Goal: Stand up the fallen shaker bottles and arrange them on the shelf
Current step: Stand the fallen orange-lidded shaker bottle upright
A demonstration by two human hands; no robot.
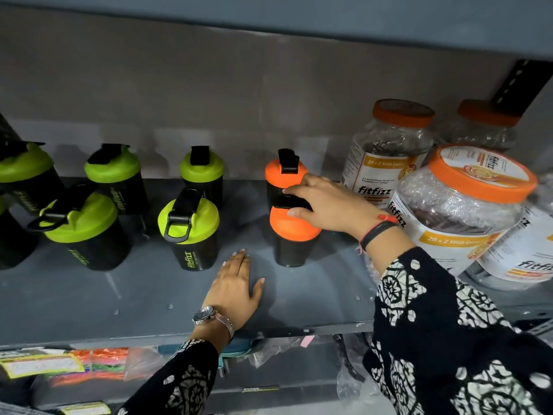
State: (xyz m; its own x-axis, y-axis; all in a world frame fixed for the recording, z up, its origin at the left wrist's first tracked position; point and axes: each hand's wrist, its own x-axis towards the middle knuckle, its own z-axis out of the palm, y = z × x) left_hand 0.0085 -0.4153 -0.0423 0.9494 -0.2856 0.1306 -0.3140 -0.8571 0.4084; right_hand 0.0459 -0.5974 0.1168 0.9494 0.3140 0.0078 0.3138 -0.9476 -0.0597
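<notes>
Black shaker bottles stand upright on the grey shelf [134, 295]. Several have lime-green lids, among them one at the front centre [189, 229] and one behind it [202, 172]. Two have orange lids: a front one [294, 238] and a rear one [282, 175]. My right hand [324, 205] grips the lid of the front orange-lidded shaker from the right, fingers over its black cap. My left hand [236, 287] lies flat on the shelf, fingers spread, in front of the gap between the green and orange front shakers, holding nothing.
Large clear jars with orange lids [460, 205] crowd the right end of the shelf, close to my right forearm. More green-lidded shakers [80, 226] fill the left side. Below the shelf edge lie plastic-wrapped packets [98, 363]. Another shelf board [269, 19] hangs overhead.
</notes>
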